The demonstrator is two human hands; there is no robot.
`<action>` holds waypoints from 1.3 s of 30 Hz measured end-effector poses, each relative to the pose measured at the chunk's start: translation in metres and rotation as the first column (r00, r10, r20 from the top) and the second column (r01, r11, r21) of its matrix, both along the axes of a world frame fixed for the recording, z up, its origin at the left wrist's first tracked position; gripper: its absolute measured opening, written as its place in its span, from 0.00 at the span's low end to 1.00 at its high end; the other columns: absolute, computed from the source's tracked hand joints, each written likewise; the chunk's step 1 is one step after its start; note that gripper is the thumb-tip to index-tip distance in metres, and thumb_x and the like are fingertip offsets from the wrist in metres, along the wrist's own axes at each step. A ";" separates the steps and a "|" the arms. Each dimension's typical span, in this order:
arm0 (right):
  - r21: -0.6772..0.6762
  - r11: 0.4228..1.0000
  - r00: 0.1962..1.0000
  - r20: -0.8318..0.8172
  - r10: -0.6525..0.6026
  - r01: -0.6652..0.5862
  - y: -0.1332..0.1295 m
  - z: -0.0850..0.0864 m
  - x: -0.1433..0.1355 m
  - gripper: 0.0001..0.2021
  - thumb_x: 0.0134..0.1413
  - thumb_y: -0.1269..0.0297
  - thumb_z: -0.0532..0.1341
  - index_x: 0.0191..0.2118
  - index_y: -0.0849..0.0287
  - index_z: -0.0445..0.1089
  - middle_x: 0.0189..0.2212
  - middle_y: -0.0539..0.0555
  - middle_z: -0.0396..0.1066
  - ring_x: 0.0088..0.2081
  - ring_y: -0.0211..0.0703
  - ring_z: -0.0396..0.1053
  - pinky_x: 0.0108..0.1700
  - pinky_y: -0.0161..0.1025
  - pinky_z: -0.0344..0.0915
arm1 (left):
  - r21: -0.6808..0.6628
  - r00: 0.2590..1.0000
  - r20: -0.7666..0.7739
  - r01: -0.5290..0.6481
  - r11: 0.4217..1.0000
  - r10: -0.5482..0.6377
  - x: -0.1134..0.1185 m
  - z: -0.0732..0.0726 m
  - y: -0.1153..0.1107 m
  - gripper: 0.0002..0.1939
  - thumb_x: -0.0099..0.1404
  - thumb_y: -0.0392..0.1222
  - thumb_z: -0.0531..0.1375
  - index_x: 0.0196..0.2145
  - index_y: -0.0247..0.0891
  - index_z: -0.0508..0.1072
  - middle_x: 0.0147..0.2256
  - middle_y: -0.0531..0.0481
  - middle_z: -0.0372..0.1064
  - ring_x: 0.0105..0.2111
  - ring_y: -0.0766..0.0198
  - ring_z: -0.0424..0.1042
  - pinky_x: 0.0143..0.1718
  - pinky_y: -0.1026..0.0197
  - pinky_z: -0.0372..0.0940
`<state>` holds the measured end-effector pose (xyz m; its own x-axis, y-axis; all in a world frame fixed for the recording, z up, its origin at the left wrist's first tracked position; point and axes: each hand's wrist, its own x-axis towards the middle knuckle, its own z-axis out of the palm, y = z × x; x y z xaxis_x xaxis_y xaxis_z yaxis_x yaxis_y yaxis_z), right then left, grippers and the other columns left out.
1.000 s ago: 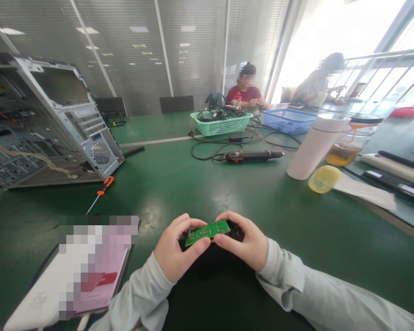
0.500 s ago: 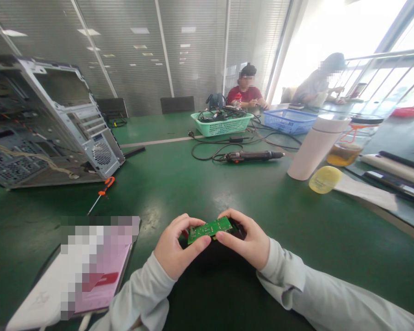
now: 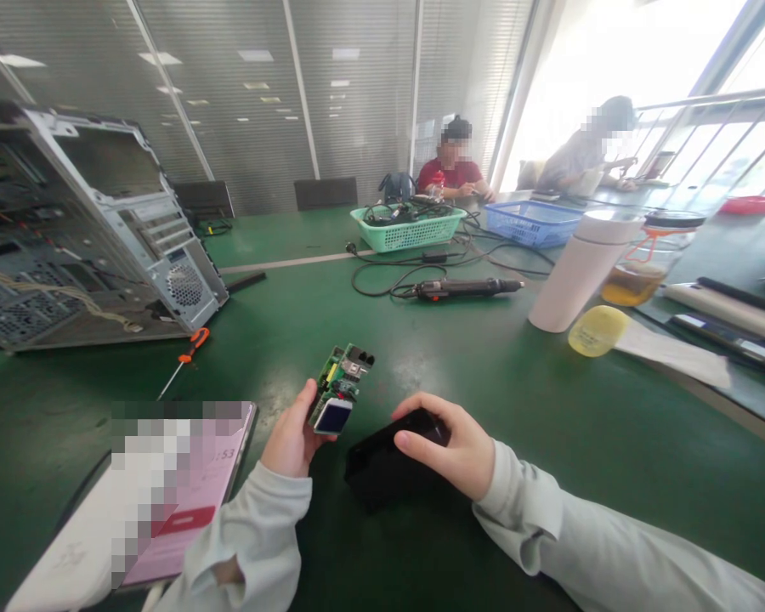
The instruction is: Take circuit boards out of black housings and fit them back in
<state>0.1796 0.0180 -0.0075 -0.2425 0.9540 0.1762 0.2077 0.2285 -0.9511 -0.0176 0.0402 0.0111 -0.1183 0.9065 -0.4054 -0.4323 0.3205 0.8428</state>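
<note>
- So the green circuit board [image 3: 348, 381] is up in the left hand [image 3: 293, 435], component side facing the camera, little dark screen [image 3: 333, 417] at the end closest to the wearer.
- Its long axis slants away from the wearer and a bit to the right. The left hand has it by the left edge, thumb up along the side, the other fingers mostly hidden.
- The black casing [image 3: 382, 467] sits just right of the board and closer to the wearer, lying at a flatter slant. Looks like a small gap between them, not touching.
- The right hand [image 3: 462, 446] is grasping that casing at its right end, thumb on the near side, fingers over the far side. Left hand is obviously the nearer one to the board.
- Too dark to tell what's inside the casing, sorry.
- Containers: the green basket [image 3: 414, 237] farther back has a tangle of dark cables [image 3: 414, 210]. The blue basket [image 3: 529, 229] is to its right; can't make out its contents.
- The jar [image 3: 666, 255] on the right has amber liquid in the bottom, and the opened computer case [image 3: 137, 200] on the left has pale wires [image 3: 70, 295] inside.
</note>
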 end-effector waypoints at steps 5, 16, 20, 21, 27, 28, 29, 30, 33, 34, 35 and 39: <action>-0.011 0.999 0.993 -0.106 0.043 -0.044 0.003 -0.003 0.002 0.27 0.43 0.41 0.65 0.38 0.61 0.69 0.28 0.51 0.68 0.29 0.38 0.64 0.31 0.34 0.62 | -0.025 0.988 0.129 0.085 0.996 -0.081 -0.004 0.002 0.000 0.17 0.68 0.42 0.52 0.29 0.30 0.76 0.19 0.48 0.72 0.16 0.67 0.70 0.16 0.68 0.66; 0.108 0.974 0.980 0.052 0.193 -0.197 -0.010 0.009 0.003 0.24 0.44 0.54 0.70 0.43 0.59 0.62 0.40 0.55 0.66 0.38 0.42 0.64 0.38 0.38 0.62 | -0.045 0.926 0.353 0.164 0.985 -0.138 0.000 0.010 -0.002 0.26 0.72 0.46 0.43 0.34 0.27 0.75 0.20 0.49 0.71 0.16 0.68 0.70 0.19 0.66 0.67; 0.159 0.961 0.969 0.137 0.205 -0.226 -0.009 0.009 0.005 0.24 0.45 0.53 0.70 0.44 0.58 0.62 0.41 0.55 0.66 0.38 0.42 0.64 0.39 0.38 0.62 | -0.029 0.923 0.367 0.132 0.991 -0.113 0.002 0.008 -0.003 0.25 0.73 0.46 0.43 0.35 0.28 0.75 0.20 0.50 0.72 0.16 0.69 0.70 0.19 0.67 0.68; 0.156 0.962 0.968 0.148 0.203 -0.226 -0.008 0.009 0.005 0.25 0.44 0.53 0.70 0.44 0.58 0.61 0.41 0.54 0.66 0.37 0.42 0.64 0.38 0.37 0.62 | -0.028 0.925 0.364 0.128 0.991 -0.109 0.003 0.007 -0.003 0.25 0.73 0.47 0.43 0.35 0.29 0.75 0.20 0.50 0.72 0.16 0.69 0.71 0.19 0.67 0.68; 0.119 0.973 0.965 0.197 0.171 -0.196 -0.009 0.014 0.006 0.26 0.43 0.55 0.71 0.44 0.58 0.61 0.36 0.50 0.65 0.36 0.40 0.64 0.35 0.35 0.60 | -0.047 0.945 0.313 0.116 0.992 -0.095 0.003 0.003 -0.002 0.20 0.72 0.45 0.48 0.36 0.32 0.75 0.26 0.46 0.78 0.23 0.66 0.77 0.24 0.68 0.71; 0.113 0.975 0.965 0.204 0.167 -0.192 -0.009 0.015 0.006 0.25 0.43 0.55 0.71 0.44 0.58 0.61 0.36 0.50 0.65 0.36 0.40 0.64 0.35 0.35 0.60 | -0.045 0.951 0.295 0.112 0.993 -0.094 0.003 0.002 -0.002 0.18 0.72 0.44 0.49 0.36 0.32 0.75 0.26 0.46 0.78 0.24 0.66 0.78 0.25 0.68 0.71; 0.107 0.976 0.964 0.208 0.165 -0.190 -0.009 0.015 0.006 0.25 0.44 0.54 0.71 0.44 0.58 0.61 0.35 0.50 0.65 0.36 0.40 0.64 0.35 0.35 0.60 | -0.039 0.956 0.278 0.107 0.994 -0.091 0.003 0.001 -0.002 0.17 0.71 0.43 0.50 0.36 0.32 0.75 0.26 0.45 0.79 0.25 0.65 0.78 0.26 0.68 0.71; 0.100 0.977 0.964 0.210 0.164 -0.188 -0.009 0.015 0.006 0.24 0.44 0.54 0.70 0.43 0.58 0.61 0.35 0.50 0.65 0.35 0.40 0.64 0.35 0.35 0.60 | -0.031 0.961 0.262 0.101 0.994 -0.089 0.003 0.000 -0.002 0.15 0.71 0.42 0.50 0.36 0.32 0.75 0.27 0.45 0.79 0.25 0.65 0.78 0.26 0.68 0.71; 0.088 0.981 0.966 0.209 0.150 -0.171 -0.008 0.014 0.006 0.24 0.45 0.52 0.69 0.43 0.58 0.62 0.35 0.50 0.66 0.35 0.40 0.64 0.35 0.35 0.60 | -0.007 0.969 0.233 0.089 0.996 -0.085 0.003 -0.001 -0.002 0.14 0.71 0.40 0.50 0.37 0.33 0.74 0.27 0.46 0.79 0.25 0.66 0.79 0.25 0.69 0.71; 0.084 0.983 0.968 0.205 0.144 -0.163 -0.008 0.013 0.006 0.24 0.45 0.52 0.69 0.43 0.58 0.62 0.35 0.50 0.65 0.34 0.40 0.64 0.35 0.35 0.61 | -0.005 0.970 0.228 0.089 0.996 -0.086 0.002 -0.001 -0.002 0.14 0.71 0.40 0.51 0.37 0.33 0.74 0.27 0.46 0.79 0.25 0.66 0.79 0.25 0.69 0.71; 0.078 0.984 0.970 0.199 0.139 -0.157 -0.008 0.013 0.006 0.24 0.45 0.52 0.69 0.43 0.58 0.62 0.35 0.50 0.65 0.34 0.39 0.63 0.35 0.35 0.61 | -0.002 0.970 0.224 0.092 0.996 -0.089 0.002 -0.001 -0.002 0.13 0.71 0.40 0.51 0.37 0.34 0.74 0.27 0.46 0.79 0.26 0.65 0.79 0.24 0.70 0.71; 0.071 0.987 0.974 0.187 0.128 -0.143 -0.006 0.010 0.007 0.25 0.45 0.51 0.69 0.45 0.58 0.62 0.35 0.51 0.66 0.34 0.39 0.64 0.34 0.35 0.61 | 0.003 0.970 0.219 0.111 0.994 -0.109 0.001 0.001 -0.002 0.14 0.70 0.45 0.53 0.37 0.34 0.75 0.26 0.46 0.79 0.26 0.64 0.79 0.26 0.68 0.71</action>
<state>0.1862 0.0121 0.0026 -0.4038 0.8939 0.1945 0.3367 0.3429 -0.8769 -0.0164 0.0379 0.0119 0.0740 0.9052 -0.4185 -0.5672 0.3834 0.7289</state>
